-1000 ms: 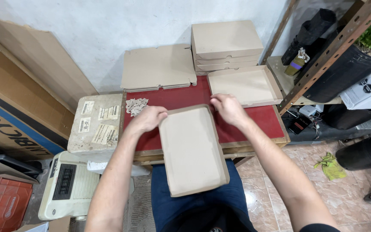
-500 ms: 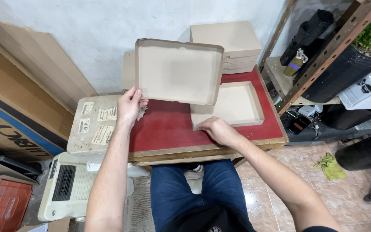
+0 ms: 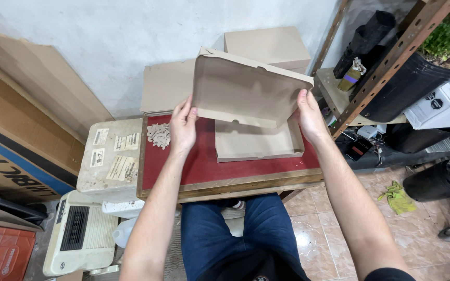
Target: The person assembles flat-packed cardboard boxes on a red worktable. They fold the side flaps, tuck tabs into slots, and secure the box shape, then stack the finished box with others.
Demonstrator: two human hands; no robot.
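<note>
While both hands hold the lid (image 3: 248, 88) up and tilted over the tray (image 3: 259, 141), the step looks like fitting the two box halves together. The left hand (image 3: 183, 127) grips the lid's left edge, the right hand (image 3: 308, 117) its right edge. Next the lid must come down squarely on the tray, which sits empty on the red tabletop (image 3: 183, 164). Small cardboard scraps (image 3: 158, 135) lie just beside the left hand.

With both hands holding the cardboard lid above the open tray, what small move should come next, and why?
Probably lower the lid straight down onto the tray. The left hand and right hand hold its two side edges, and it hangs tilted right above the tray, which lies open on the red table top.
</note>
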